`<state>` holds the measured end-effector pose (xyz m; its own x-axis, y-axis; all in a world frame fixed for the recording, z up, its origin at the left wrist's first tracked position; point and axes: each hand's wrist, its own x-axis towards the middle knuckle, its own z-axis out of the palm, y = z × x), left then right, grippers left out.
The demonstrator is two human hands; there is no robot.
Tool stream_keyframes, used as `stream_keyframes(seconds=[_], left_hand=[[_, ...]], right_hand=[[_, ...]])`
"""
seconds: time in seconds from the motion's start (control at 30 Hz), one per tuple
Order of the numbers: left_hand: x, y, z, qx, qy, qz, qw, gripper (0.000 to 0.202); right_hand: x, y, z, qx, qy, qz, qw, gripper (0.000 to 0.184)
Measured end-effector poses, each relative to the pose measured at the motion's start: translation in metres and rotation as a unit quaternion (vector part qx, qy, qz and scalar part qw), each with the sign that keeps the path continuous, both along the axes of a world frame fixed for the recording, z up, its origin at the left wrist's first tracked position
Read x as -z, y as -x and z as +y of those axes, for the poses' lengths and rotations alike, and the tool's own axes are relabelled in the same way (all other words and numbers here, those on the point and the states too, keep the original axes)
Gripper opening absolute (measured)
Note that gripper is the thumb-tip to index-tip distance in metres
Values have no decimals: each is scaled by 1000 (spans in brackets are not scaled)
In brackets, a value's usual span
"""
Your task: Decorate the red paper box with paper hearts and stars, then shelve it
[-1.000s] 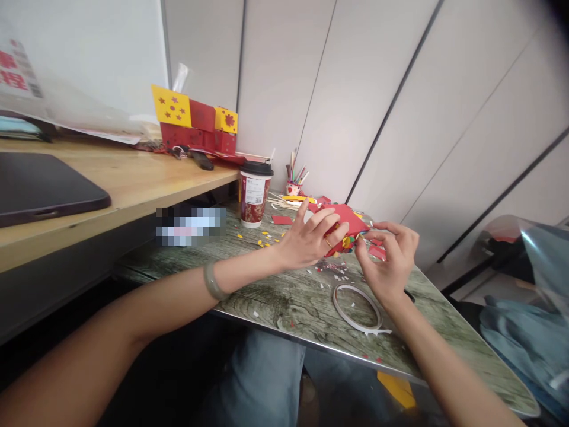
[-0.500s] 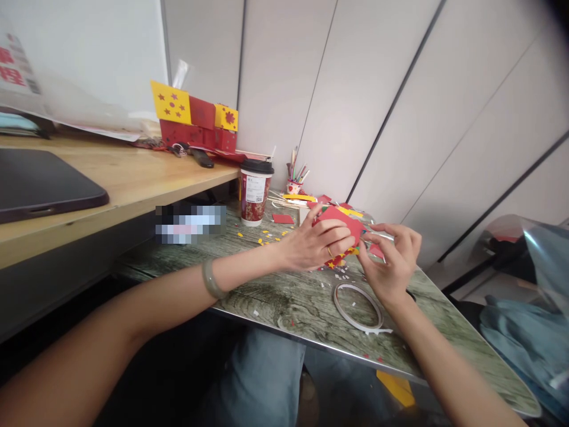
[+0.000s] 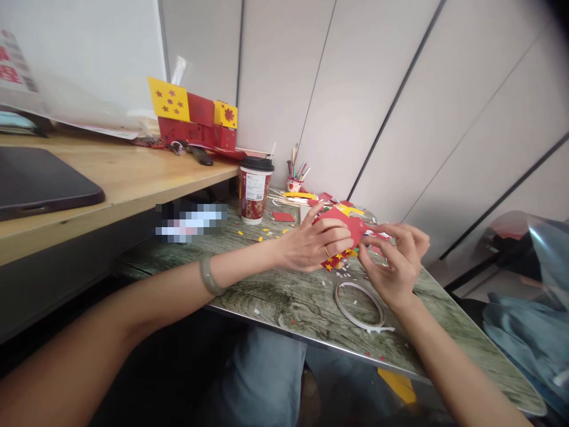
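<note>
My left hand (image 3: 313, 242) is wrapped round a folded red paper piece (image 3: 342, 222) with yellow stars on its lower side, held above the table. At the paper's right corner, the fingers of my right hand (image 3: 395, 258) are closed in a pinch. Whether they grip the paper's edge or some small piece on it is too small to tell. Below the hands lies a roll of double-sided tape (image 3: 341, 303), its white end loose at the right. Small white scraps (image 3: 342, 273) are scattered near the paper.
A lidded paper cup (image 3: 254, 193) stands at the back left, with a pen holder (image 3: 296, 184) behind. Red and yellow paper boxes (image 3: 195, 118) sit on the raised wooden shelf (image 3: 146, 172), near a dark tablet-like device (image 3: 42, 181). A red paper square (image 3: 283, 217) lies on the table.
My right hand has shifted slightly right and its fingers have moved at the paper's corner. My left hand keeps its hold; the red paper is tilted a little differently.
</note>
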<state>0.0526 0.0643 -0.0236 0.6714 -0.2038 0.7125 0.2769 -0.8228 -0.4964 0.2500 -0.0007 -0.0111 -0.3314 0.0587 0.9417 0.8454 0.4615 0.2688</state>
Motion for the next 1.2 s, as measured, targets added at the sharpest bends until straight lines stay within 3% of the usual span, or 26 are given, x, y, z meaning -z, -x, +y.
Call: stream_keyframes(seconds=[0.2,0.33,0.7,0.87,1.0,1.2], left_hand=[[-2,-9,-3,31,81,-97,991,55],[-3,-11,-1,38,136,-135,981,67],[1,-6,6,-1,115,-86,990,70],[1,-6,5,9,114,-94,989,71],[1,-5,6,2,135,-93,986,75],[2,-6,9,-6,127,-103,986,73]], right_hand=[[-8,8,-3,-11,23,51,998,9],[-13,8,-7,-28,37,70,996,15],[-11,-1,1,34,-4,12,999,33],[-11,-2,2,49,-22,4,999,30],[-11,-1,0,29,8,1,1000,30],[-11,0,-1,11,9,23,1000,11]])
